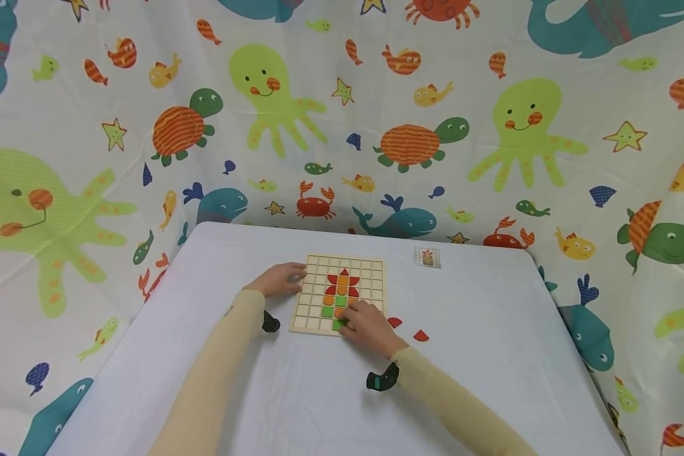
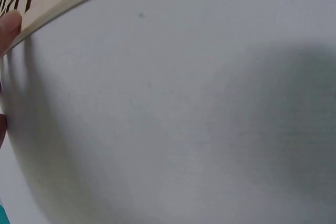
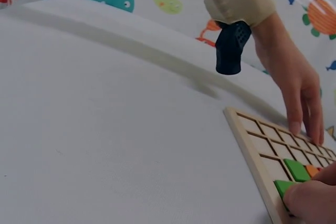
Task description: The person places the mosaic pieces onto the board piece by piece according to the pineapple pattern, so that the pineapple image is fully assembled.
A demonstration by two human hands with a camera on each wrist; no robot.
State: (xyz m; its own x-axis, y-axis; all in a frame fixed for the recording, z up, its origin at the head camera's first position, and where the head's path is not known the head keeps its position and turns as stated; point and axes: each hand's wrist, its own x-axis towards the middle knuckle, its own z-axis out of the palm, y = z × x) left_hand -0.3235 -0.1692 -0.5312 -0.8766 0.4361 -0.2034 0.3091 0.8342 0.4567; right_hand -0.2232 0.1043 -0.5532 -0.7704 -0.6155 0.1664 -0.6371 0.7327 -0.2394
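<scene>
A wooden grid board lies on the white table, with red, orange and green pieces set in its squares. My left hand rests at the board's left edge, fingers extended downward and fingertips on the rim. Over the near part of the board, my right hand has its fingers bent around a green square piece at the nearest row. Its thumb overlaps that piece in the right wrist view. Another green square sits one row beyond. The right hand covers part of the pattern.
Two red quarter-circle pieces lie on the table right of the board. A small card with a grid picture lies at the back right. Behind the table hangs a cloth printed with sea animals. Each wrist wears a dark camera.
</scene>
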